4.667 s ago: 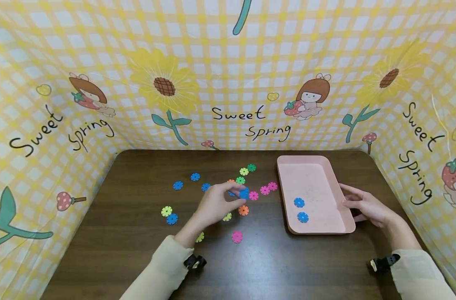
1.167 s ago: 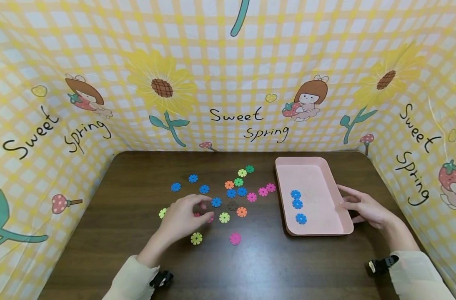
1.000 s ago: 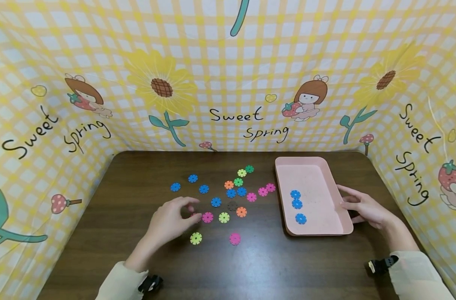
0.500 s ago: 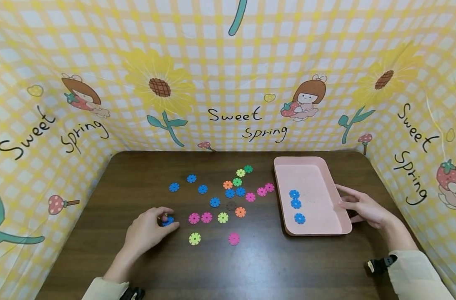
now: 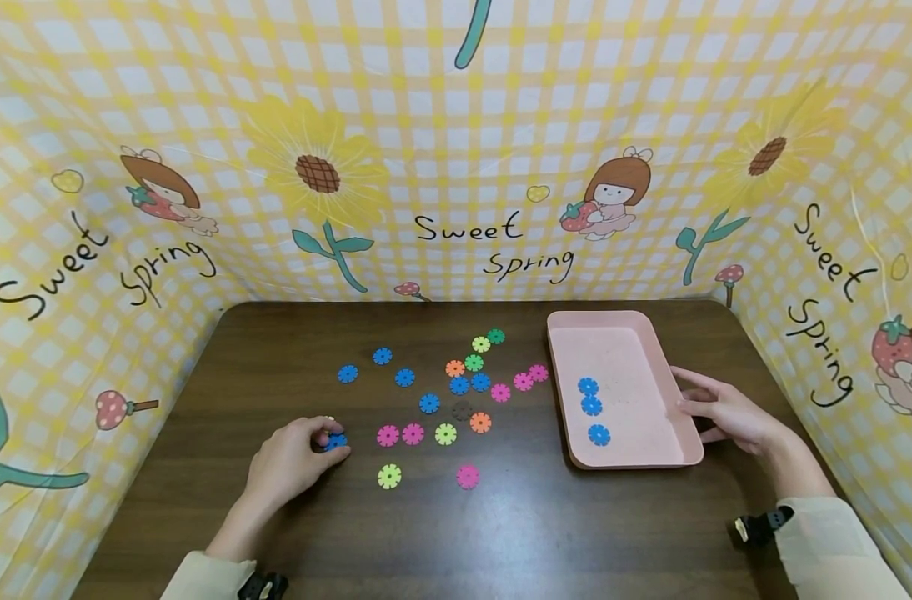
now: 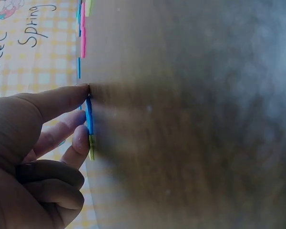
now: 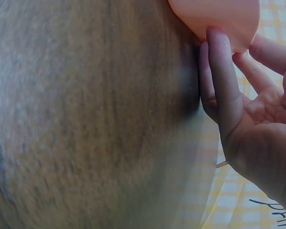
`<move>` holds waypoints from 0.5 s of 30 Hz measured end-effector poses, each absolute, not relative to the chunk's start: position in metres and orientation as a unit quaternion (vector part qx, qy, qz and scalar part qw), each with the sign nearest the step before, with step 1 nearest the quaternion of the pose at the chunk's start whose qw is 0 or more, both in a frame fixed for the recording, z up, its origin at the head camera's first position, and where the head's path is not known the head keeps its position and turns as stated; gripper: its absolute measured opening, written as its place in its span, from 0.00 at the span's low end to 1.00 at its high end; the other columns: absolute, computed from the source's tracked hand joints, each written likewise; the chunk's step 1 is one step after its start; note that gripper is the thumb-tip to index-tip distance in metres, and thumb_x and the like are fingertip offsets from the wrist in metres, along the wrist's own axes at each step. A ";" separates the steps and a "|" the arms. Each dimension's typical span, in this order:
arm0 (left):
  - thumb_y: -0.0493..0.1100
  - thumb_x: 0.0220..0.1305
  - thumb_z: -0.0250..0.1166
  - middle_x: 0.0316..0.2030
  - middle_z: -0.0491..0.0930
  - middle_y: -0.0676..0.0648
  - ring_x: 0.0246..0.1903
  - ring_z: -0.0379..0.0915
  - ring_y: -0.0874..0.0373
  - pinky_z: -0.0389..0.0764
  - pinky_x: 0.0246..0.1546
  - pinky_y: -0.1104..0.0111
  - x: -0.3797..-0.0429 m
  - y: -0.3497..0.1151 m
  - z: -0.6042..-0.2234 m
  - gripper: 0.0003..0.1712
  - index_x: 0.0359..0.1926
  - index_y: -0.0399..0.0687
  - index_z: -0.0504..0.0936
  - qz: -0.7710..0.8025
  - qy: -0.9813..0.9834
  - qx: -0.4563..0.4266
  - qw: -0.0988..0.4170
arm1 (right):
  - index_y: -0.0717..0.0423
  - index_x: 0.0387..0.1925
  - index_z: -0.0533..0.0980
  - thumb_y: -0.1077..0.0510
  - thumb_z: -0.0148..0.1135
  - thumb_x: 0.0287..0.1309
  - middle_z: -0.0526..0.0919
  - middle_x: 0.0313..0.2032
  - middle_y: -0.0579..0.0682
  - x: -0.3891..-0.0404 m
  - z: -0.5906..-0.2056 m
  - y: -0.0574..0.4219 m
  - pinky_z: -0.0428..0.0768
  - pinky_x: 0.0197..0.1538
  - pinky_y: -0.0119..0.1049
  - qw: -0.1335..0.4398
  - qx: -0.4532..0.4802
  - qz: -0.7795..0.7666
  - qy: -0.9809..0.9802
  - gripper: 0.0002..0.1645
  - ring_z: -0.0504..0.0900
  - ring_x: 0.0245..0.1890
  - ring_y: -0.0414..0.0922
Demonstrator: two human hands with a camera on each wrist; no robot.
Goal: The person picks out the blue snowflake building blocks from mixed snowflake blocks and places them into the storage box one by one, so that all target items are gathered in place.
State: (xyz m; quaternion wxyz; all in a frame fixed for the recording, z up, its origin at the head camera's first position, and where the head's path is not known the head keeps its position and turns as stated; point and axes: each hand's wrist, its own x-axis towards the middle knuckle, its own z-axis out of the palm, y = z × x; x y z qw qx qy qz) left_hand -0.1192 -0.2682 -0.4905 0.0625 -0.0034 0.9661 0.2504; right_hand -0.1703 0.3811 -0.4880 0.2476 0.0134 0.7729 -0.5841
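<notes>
Toward the left table edge (image 5: 189, 400), the left hand (image 5: 289, 457) curls, slightly open, around a blue disc (image 5: 338, 442); the right hand (image 5: 735, 419) grips a tray (image 5: 624, 350).

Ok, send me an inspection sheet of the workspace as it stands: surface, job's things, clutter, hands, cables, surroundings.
Surface: brown table, wood-grained.
Job's things: pink tray on the right with three blue discs inside; loose discs of several colours spread over the table to its left.
Clutter: nothing seen.
Left hand: at a blue disc with a yellow-green disc beside it; whether it grips is unclear.
Right hand: holds the tray's right side.
Cables: nothing seen.
Surroundings: yellow-checked cloth behind and at both sides.
</notes>
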 end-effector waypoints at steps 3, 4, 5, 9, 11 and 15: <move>0.56 0.62 0.76 0.37 0.81 0.56 0.35 0.77 0.58 0.75 0.28 0.60 -0.119 -0.269 -0.489 0.17 0.48 0.57 0.89 0.250 0.966 -0.001 0.068 | 0.58 0.83 0.42 0.57 0.58 0.77 0.66 0.67 0.75 -0.171 -0.487 0.381 0.86 0.45 0.54 0.249 0.013 -0.584 0.773 0.47 0.85 0.48 0.48; 0.55 0.62 0.76 0.37 0.81 0.56 0.35 0.77 0.58 0.75 0.29 0.60 -0.119 -0.269 -0.489 0.17 0.49 0.57 0.89 0.250 0.966 0.000 0.069 | 0.58 0.83 0.42 0.57 0.58 0.77 0.66 0.67 0.75 -0.171 -0.487 0.381 0.86 0.45 0.54 0.250 0.013 -0.584 0.772 0.47 0.85 0.48 0.48; 0.54 0.62 0.76 0.37 0.81 0.56 0.36 0.77 0.58 0.74 0.29 0.60 -0.118 -0.269 -0.489 0.16 0.49 0.57 0.89 0.250 0.966 0.002 0.071 | 0.58 0.83 0.42 0.57 0.57 0.77 0.67 0.66 0.74 -0.170 -0.487 0.381 0.86 0.45 0.54 0.250 0.012 -0.585 0.772 0.47 0.85 0.48 0.48; 0.50 0.63 0.76 0.38 0.81 0.56 0.37 0.77 0.57 0.74 0.31 0.59 -0.118 -0.272 -0.488 0.15 0.50 0.57 0.89 0.247 0.966 0.011 0.077 | 0.58 0.83 0.42 0.57 0.58 0.77 0.70 0.65 0.72 -0.170 -0.486 0.382 0.86 0.45 0.55 0.250 0.013 -0.583 0.773 0.47 0.85 0.48 0.48; 0.49 0.63 0.76 0.38 0.81 0.56 0.37 0.77 0.57 0.74 0.31 0.59 -0.118 -0.273 -0.488 0.15 0.50 0.58 0.89 0.245 0.966 0.015 0.081 | 0.57 0.83 0.43 0.57 0.58 0.77 0.70 0.65 0.71 -0.170 -0.486 0.382 0.86 0.45 0.55 0.249 0.012 -0.582 0.774 0.47 0.85 0.48 0.48; 0.48 0.63 0.76 0.38 0.81 0.56 0.36 0.76 0.57 0.73 0.30 0.59 -0.120 -0.275 -0.487 0.15 0.50 0.56 0.88 0.244 0.965 0.020 0.089 | 0.58 0.83 0.42 0.57 0.58 0.77 0.72 0.64 0.70 -0.170 -0.486 0.382 0.86 0.45 0.54 0.249 0.009 -0.583 0.773 0.47 0.86 0.48 0.48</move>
